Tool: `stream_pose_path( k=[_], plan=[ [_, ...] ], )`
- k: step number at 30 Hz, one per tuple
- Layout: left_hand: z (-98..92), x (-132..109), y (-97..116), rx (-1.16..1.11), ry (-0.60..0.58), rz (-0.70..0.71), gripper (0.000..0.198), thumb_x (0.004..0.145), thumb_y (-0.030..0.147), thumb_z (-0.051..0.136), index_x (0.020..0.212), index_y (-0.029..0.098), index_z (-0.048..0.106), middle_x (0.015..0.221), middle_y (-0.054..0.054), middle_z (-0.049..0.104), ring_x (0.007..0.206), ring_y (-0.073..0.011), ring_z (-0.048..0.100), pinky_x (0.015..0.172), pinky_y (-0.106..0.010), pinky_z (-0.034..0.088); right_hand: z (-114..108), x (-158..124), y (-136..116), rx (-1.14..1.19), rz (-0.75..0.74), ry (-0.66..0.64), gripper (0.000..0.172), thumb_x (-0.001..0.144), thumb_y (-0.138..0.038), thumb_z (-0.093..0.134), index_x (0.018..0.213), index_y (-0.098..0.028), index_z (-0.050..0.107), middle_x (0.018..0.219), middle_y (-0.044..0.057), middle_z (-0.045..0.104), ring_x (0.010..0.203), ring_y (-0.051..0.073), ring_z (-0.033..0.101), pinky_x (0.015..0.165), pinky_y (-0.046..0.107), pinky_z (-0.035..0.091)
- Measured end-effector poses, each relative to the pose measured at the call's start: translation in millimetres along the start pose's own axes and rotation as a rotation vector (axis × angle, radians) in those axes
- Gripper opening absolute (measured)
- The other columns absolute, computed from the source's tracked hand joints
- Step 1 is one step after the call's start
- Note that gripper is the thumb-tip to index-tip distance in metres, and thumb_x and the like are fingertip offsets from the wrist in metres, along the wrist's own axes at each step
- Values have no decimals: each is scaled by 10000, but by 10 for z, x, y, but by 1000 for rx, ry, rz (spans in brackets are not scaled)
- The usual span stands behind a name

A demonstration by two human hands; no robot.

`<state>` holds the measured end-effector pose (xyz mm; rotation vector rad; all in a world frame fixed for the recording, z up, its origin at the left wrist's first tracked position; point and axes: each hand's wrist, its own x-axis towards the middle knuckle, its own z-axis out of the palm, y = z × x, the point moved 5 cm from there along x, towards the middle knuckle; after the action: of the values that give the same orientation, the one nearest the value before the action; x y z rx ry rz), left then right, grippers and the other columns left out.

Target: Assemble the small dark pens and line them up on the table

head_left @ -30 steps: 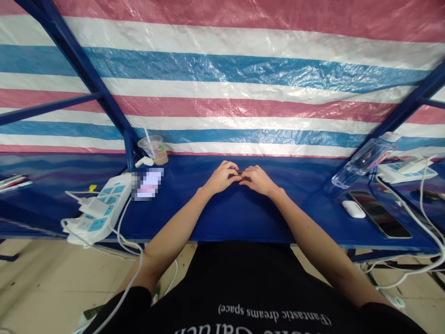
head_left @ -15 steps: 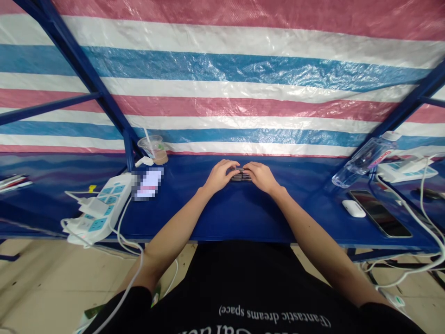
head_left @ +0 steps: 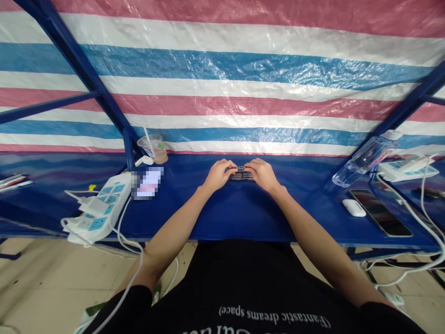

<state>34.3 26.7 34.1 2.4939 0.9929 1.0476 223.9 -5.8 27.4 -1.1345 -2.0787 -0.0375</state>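
Near the bench edge, on the blue bench, the left hand and right hand are closed, gripping from either side a small dark ribbed object, kind unclear, lying at mid-bench. Farther off: a plastic cup, left; a water bottle, right.

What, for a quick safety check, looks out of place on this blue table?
A clear plastic water bottle lies on its side at the far right, beside a white power strip; a tipped bottle next to electrics looks odd.
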Motion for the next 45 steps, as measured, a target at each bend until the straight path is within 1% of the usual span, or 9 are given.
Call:
stream_pose_path(
  k=[4,8,12,16,21,25,28,38,45],
  plan=[
    [-32,9,49,-28,-14,7,185,1002,304,604,867,220,699,811,-11,754,870,-221,669,913,-364,474,8,2,-7,-17,1,-1,337,1086,-331,485,1068,-214,801,985,102,762,908,263,642,890,385,509],
    [-53,21,93,-24,-28,21,292,1010,303,563,746,212,650,734,-5,718,802,-205,658,884,-349,470,19,2,-11,-36,4,1,359,1093,-347,471,1057,-225,806,989,97,767,896,258,645,888,385,491],
    [-25,20,69,-66,-91,-5,399,1037,367,514,681,204,592,601,20,634,640,-166,603,746,-311,457,8,1,-45,-60,1,19,381,1099,-359,452,1066,-226,808,1008,98,773,906,261,636,887,403,462],
    [-24,0,33,-111,-51,-61,530,1082,447,413,635,193,542,557,22,575,561,-141,551,631,-288,406,-23,8,-98,-70,-5,41,386,1101,-379,448,1094,-227,802,1040,107,765,927,269,617,877,418,432],
    [1,-19,80,-136,-49,-54,500,1099,447,405,703,197,582,552,35,597,562,-134,584,690,-278,449,-36,16,-108,-55,-12,44,366,1103,-367,452,1089,-219,787,1048,101,763,940,267,621,892,407,432],
    [-24,-16,59,-88,35,-60,300,1042,452,542,943,215,697,698,25,695,680,-156,659,756,-282,486,-31,11,-64,-52,21,59,346,1099,-347,453,1104,-226,777,1075,104,757,975,272,631,923,407,454],
    [-53,-14,-5,-99,113,-87,248,1003,438,607,1072,221,703,771,16,728,750,-172,695,827,-293,515,-31,3,-33,-45,37,77,333,1092,-351,464,1116,-230,773,1085,105,754,1002,281,637,935,411,473],
    [-42,-1,-33,-122,154,-48,181,980,362,639,1022,216,737,978,-37,777,885,-197,716,862,-313,547,-36,-10,-18,-15,51,90,293,1078,-336,503,1093,-230,776,1073,97,760,1007,279,647,956,410,498],
    [-68,15,-24,-65,96,-58,330,1046,339,524,801,206,700,717,-1,691,740,-169,658,805,-286,495,-30,-9,-71,8,25,80,290,1073,-343,510,1076,-239,781,1065,94,758,1005,281,642,954,422,508]
  ],
)
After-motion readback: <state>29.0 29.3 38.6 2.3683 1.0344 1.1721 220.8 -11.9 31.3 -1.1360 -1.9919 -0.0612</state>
